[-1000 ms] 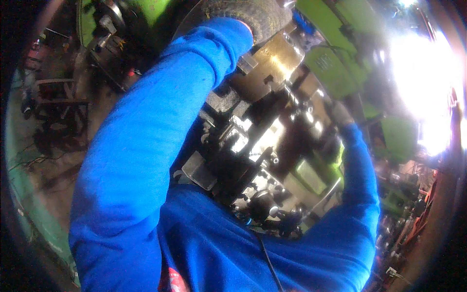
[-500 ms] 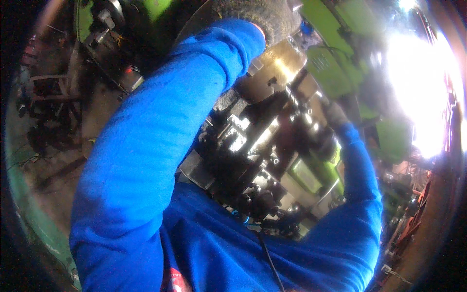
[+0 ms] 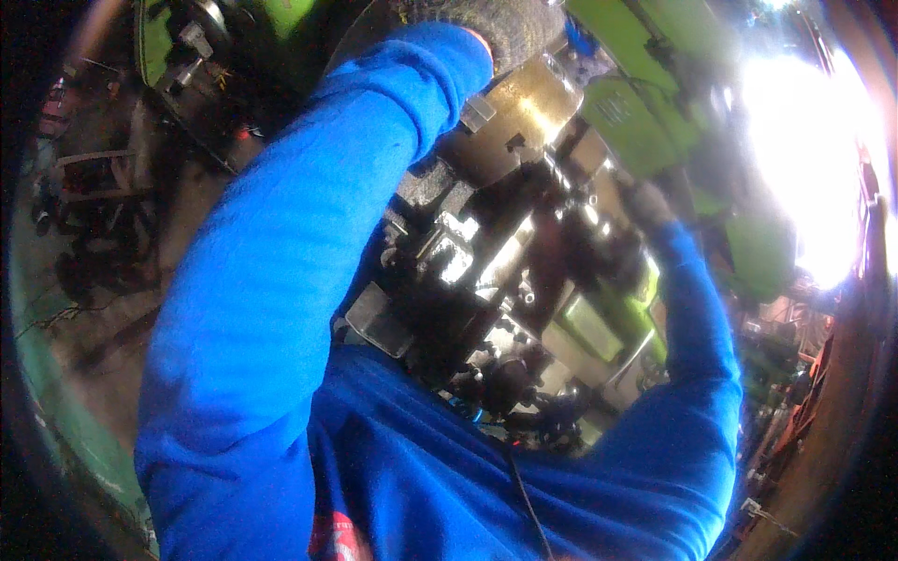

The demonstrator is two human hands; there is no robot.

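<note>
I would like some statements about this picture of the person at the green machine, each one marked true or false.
1. Both arms wear blue sleeves. True.
2. The left hand wears a grey knitted glove. True.
3. The left hand rests low, near the floor. False: it is raised at the top of the picture, above the round metal chuck.
4. The machine body is painted red. False: it is green.
5. The right hand is beside dark machine parts, right of the chuck. True; blur hides what it grips.
</note>
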